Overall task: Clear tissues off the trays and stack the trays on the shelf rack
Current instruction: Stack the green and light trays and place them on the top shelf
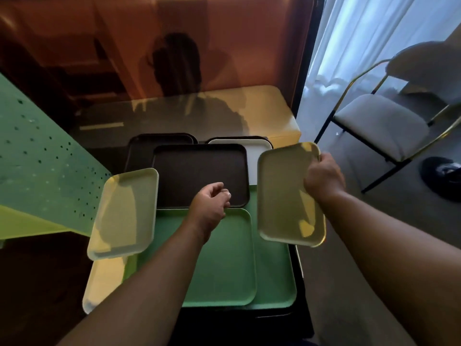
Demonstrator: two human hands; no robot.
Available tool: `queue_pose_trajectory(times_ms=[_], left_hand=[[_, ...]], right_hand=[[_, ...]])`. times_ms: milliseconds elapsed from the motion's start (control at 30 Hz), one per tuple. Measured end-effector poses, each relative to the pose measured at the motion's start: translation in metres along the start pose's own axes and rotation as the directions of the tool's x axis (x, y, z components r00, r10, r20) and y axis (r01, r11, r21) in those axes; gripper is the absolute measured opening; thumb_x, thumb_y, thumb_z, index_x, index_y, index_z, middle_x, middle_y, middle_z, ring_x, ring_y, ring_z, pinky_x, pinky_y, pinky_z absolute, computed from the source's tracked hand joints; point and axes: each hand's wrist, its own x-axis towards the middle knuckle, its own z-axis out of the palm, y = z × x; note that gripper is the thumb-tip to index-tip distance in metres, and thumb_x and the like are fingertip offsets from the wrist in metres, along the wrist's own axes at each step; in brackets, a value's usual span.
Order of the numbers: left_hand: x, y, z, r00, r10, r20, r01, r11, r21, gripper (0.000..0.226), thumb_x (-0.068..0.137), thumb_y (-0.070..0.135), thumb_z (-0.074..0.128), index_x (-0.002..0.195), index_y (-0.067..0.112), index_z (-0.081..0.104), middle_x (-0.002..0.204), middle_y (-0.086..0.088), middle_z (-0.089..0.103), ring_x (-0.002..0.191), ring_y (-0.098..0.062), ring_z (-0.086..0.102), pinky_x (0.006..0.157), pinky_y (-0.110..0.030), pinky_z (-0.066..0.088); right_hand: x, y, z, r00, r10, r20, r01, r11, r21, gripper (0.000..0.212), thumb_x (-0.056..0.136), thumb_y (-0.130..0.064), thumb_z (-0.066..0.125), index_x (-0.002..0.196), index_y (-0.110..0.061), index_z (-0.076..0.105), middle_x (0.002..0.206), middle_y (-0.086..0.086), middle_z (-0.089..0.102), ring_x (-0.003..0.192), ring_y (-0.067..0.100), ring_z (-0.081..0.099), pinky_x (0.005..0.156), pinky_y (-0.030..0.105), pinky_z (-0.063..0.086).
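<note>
Lifting a pale tray (287,196) by its far edge, the right hand (324,177) is gripping it firmly; the left hand (210,204) is hovering loosely curled, holding nothing, over the brown tray (197,171). No tissues are showing; stacking probably comes next.

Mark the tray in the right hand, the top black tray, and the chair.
Held tray (284,196), head view, its inner face.
Top black tray (197,168), head view, flat bottom.
Chair (379,121), head view, seat cushion.
</note>
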Motion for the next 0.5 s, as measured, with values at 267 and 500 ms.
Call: queue_pose_trajectory(times_ms=[267,500], left_hand=[[-0.007,-0.014,-0.110,0.998,0.028,-0.052,-0.017,0.980,0.196,0.027,0.095,0.029,0.057,0.119,0.017,0.062,0.110,-0.004,0.069,0.099,-0.021,0.065,0.091,-0.043,0.054],[-0.011,-0.053,-0.225,0.982,-0.045,-0.184,0.092,0.962,0.255,0.022,0.096,0.024,0.044,0.097,0.015,0.064,0.092,-0.005,0.069,0.085,-0.024,0.065,0.075,-0.035,0.055]], right_hand=[[-0.057,-0.105,0.059,0.965,-0.094,0.245,0.022,0.959,0.282,0.031,0.107,-0.035,0.037,0.108,-0.014,0.060,0.105,0.013,0.065,0.099,0.031,0.064,0.092,0.049,0.053],[-0.135,-0.155,0.179,0.886,0.014,0.463,-0.174,0.936,0.305,0.034,0.099,-0.032,0.056,0.118,-0.006,0.063,0.105,0.012,0.068,0.100,0.030,0.068,0.094,0.055,0.056]])
